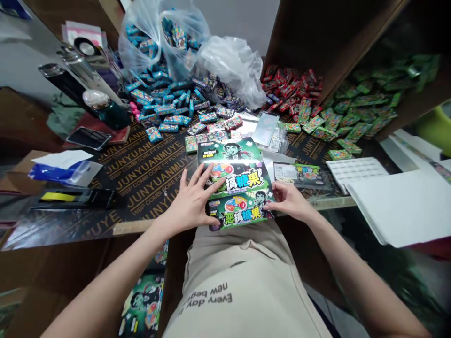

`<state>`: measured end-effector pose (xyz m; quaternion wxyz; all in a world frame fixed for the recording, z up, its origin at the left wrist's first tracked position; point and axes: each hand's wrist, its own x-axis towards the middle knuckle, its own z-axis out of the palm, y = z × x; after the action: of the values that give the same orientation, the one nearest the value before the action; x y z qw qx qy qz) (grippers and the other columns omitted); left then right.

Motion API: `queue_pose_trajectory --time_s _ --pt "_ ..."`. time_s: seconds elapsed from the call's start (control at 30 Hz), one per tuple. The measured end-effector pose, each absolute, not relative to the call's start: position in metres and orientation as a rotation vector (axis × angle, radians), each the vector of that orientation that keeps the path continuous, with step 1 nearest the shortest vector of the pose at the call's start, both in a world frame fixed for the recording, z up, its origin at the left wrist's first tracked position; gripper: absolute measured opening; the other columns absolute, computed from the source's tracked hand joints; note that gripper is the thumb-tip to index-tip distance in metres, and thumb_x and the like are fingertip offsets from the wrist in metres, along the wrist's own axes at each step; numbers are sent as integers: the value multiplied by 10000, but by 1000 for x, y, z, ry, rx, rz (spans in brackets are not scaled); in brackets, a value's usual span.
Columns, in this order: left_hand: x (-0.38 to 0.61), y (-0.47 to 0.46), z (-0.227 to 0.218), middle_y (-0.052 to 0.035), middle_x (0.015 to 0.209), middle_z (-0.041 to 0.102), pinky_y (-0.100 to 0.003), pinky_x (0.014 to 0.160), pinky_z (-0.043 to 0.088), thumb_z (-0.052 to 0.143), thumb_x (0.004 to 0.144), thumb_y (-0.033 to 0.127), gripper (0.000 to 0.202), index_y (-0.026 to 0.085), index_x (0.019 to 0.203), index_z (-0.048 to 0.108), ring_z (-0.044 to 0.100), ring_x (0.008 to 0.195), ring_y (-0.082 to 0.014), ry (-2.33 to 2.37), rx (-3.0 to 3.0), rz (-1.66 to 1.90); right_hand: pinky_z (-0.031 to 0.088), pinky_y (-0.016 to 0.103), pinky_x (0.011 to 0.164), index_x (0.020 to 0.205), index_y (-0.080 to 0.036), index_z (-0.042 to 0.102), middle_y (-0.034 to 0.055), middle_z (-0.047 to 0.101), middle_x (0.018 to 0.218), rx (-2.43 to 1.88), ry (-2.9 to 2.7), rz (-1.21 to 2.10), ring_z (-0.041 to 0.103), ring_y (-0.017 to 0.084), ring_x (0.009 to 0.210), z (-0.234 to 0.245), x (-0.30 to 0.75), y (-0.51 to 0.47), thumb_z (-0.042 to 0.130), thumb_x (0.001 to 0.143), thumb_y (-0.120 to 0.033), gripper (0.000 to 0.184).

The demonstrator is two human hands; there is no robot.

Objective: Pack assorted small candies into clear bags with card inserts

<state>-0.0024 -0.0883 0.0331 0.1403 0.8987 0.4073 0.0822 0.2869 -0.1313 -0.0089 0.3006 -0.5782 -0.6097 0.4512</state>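
A green display box (234, 183) with a cartoon vampire and colourful candy pictures lies at the table's front edge, close to my body. Across its left side rests my left hand (192, 197), fingers spread over the top and thumb near the front lower corner. My right hand (291, 201) pinches the box's right side, thumb on the front face and fingers curled at the edge. Just behind the box stands a row of small candy packs (206, 139). A flat printed pack in clear plastic (299, 173) lies right of my right hand.
Piles of small blue packs (169, 105), red packs (294, 89) and green packs (355, 117) cover the back, with clear bags (229, 61) behind. Bottles (102, 105) and a phone (89, 138) are left. White sheets (401, 202) overhang the right edge. Another green box (143, 305) sits below.
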Motion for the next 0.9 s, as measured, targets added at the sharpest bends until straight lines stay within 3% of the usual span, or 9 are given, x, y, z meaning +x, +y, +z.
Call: queue_pose_trajectory --time_s 0.13,0.3,0.43,0.53,0.6,0.8,0.9 --pt "-2 -100 23 -77 1491 -39 -604 1027 36 751 550 437 989 300 1375 221 26 1332 -389 1335 2597 330 343 261 536 702 -200 454 -19 411 669 -1638 -1838 579 400 136 600 -14 276 -137 685 627 -464 359" --pt "-2 -97 18 -46 1490 -79 -571 1042 112 641 711 272 779 315 1371 230 20 1343 -351 1397 2643 467 381 300 593 725 -216 450 15 446 682 -1713 -1700 66 458 177 649 -37 261 -141 558 762 -472 279" --pt "-3 -98 -1 -15 1483 -124 -521 1019 261 600 747 235 697 332 1355 273 31 1341 -347 1369 2627 490 389 306 601 716 -212 459 29 470 653 -1717 -1769 -104 480 187 637 -60 260 -143 543 775 -488 294" --pt "-5 -98 -16 -28 1472 -169 -459 913 418 566 777 263 665 364 1354 252 257 1289 -366 1422 2467 464 387 288 594 746 -200 464 31 491 661 -1641 -1809 -161 487 175 626 -68 262 -145 555 785 -447 266" --pt "-7 -98 -24 -50 1474 -159 -429 886 447 540 797 273 647 362 1360 234 375 1230 -350 1412 2377 474 385 269 583 778 -191 470 26 498 675 -1574 -1809 -148 491 159 621 -70 262 -146 565 791 -408 237" --pt "-18 -94 -32 -62 1492 -41 -371 955 403 519 811 251 558 292 1335 333 319 1274 -299 1326 2394 596 353 265 556 650 -197 440 5 458 602 -1612 -1862 -234 456 147 570 -70 257 -139 550 797 -429 295" --pt "-13 -93 -18 -45 1488 -75 -441 984 359 567 775 280 562 296 1307 385 244 1301 -334 1427 2525 570 386 299 633 685 -185 498 49 510 677 -1718 -1866 -303 503 191 679 -60 262 -136 558 760 -499 329"
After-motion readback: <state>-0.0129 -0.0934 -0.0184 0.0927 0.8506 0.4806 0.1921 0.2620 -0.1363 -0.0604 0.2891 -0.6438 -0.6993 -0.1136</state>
